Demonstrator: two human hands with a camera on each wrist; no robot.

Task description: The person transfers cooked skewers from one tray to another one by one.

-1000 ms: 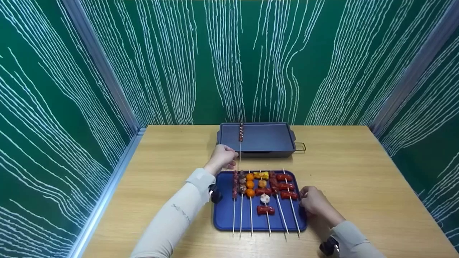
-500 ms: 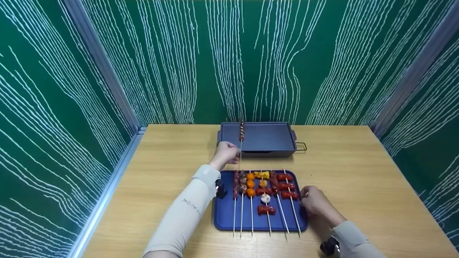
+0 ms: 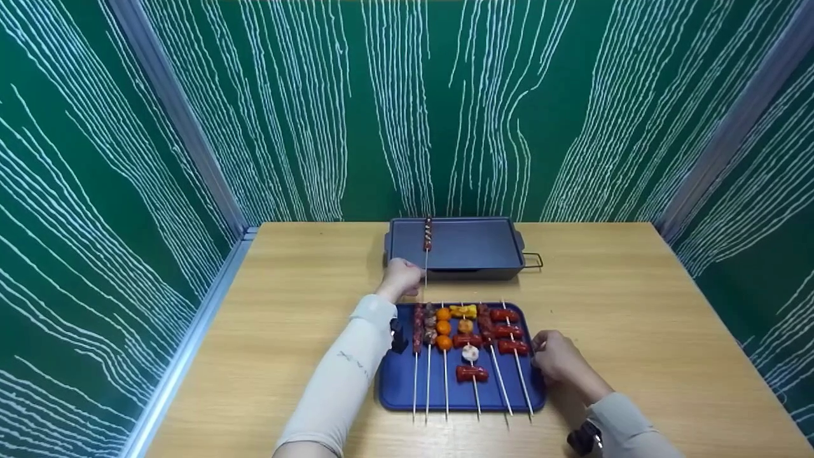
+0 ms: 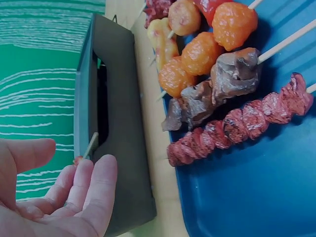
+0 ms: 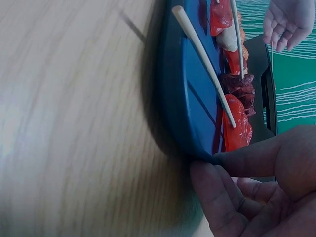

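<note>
A meat skewer (image 3: 427,234) lies on the left part of the dark grill plate (image 3: 474,245), its stick pointing toward the front. Beside that stick is my left hand (image 3: 402,277); in the left wrist view its thumb and fingers are spread apart, with the stick's end (image 4: 91,145) just beyond the fingertips. My right hand (image 3: 558,357) pinches the right rim of the blue tray (image 3: 397,388) between thumb and fingers, as the right wrist view shows. Several skewers lie side by side on the tray, including red meat (image 4: 237,123), orange balls (image 3: 443,327) and red sausage pieces (image 3: 507,331).
The grill has a wire handle (image 3: 533,260) on its right side and stands at the back of the wooden table (image 3: 305,267). Green walls (image 3: 292,114) with white lines enclose the table's back and sides. The skewer sticks overhang the tray's front edge.
My left forearm has swung to the right, while the hand shifts only slightly beside the stick. The skewer on the grill, the tray and my right hand stay in place.
</note>
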